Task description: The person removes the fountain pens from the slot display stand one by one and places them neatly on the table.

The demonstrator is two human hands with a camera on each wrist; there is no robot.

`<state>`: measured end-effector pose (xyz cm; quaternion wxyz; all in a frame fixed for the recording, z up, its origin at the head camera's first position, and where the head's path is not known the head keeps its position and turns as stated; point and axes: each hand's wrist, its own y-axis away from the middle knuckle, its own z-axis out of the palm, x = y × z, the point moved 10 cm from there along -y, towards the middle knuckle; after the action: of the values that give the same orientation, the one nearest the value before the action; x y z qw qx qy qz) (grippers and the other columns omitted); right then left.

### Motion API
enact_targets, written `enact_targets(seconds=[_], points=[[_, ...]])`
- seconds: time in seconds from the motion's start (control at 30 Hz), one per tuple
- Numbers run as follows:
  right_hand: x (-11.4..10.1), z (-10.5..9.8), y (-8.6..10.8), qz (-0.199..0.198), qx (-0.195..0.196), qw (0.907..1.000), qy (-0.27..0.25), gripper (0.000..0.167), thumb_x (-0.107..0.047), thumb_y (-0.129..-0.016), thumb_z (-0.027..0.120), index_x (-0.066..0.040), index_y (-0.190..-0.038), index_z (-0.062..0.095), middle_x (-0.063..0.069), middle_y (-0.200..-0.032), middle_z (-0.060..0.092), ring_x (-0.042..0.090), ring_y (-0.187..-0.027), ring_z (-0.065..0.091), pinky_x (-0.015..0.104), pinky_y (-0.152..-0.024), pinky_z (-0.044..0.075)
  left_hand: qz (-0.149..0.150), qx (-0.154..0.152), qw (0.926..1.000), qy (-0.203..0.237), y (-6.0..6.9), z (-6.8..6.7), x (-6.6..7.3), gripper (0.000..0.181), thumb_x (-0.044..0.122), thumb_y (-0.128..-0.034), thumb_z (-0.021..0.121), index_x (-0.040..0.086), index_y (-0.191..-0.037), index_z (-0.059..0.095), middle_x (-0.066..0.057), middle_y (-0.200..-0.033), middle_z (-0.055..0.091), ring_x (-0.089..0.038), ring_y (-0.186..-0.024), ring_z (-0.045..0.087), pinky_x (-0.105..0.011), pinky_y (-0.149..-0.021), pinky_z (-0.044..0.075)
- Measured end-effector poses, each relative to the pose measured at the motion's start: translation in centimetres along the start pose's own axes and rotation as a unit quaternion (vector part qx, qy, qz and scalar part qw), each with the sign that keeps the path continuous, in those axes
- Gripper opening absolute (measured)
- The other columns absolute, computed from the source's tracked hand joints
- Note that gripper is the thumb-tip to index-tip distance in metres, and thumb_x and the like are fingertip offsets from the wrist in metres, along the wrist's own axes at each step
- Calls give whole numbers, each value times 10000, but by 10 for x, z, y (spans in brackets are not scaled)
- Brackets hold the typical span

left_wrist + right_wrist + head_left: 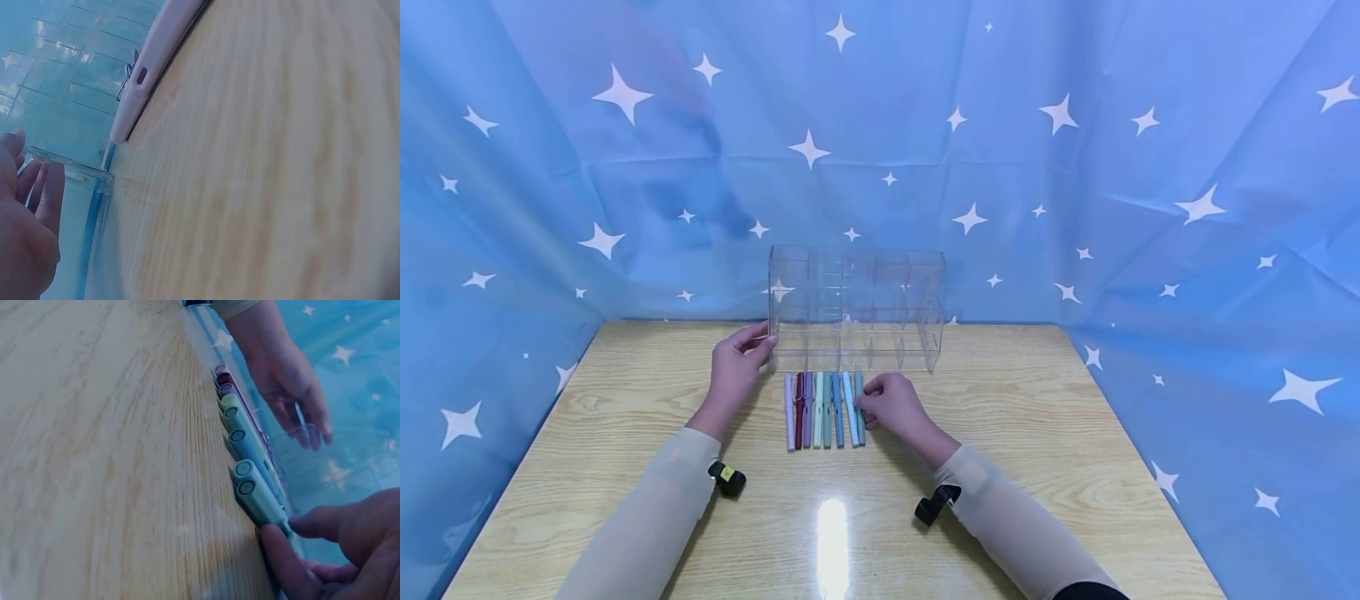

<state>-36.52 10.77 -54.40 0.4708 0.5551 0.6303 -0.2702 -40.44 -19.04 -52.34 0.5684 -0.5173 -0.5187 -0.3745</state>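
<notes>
A clear divided organizer (857, 312) stands at the back of the table. My left hand (741, 362) holds its left side edge, thumb in front and fingers along the side wall; in the left wrist view the fingers (50, 197) meet the clear wall. Several capped pens lie side by side before the organizer, from a light purple pen (789, 412) and a dark red pen (799, 412) on the left to a light blue pen (850, 410). My right hand (895, 406) pinches the teal pen (259, 503) at the row's right end between thumb and index finger.
The wooden table (1037, 417) reaches back to a blue curtain (880, 100) with white stars, which also hangs on both sides. Black wrist cameras are strapped over the sleeves (655, 508). A bright light reflection lies on the front of the table.
</notes>
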Motion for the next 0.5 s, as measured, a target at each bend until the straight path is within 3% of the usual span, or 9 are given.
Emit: enact_targets(seconds=[0.5], points=[[1, -6, 4, -76, -139, 9992, -358, 337, -88, -1028, 793, 104, -1283, 684, 164, -1022, 768, 258, -778, 776, 395, -724, 706, -87, -155, 9998, -122, 1, 1, 3, 394, 140, -1050, 794, 41, -1426, 731, -225, -1321, 741, -112, -1037, 706, -276, -893, 667]])
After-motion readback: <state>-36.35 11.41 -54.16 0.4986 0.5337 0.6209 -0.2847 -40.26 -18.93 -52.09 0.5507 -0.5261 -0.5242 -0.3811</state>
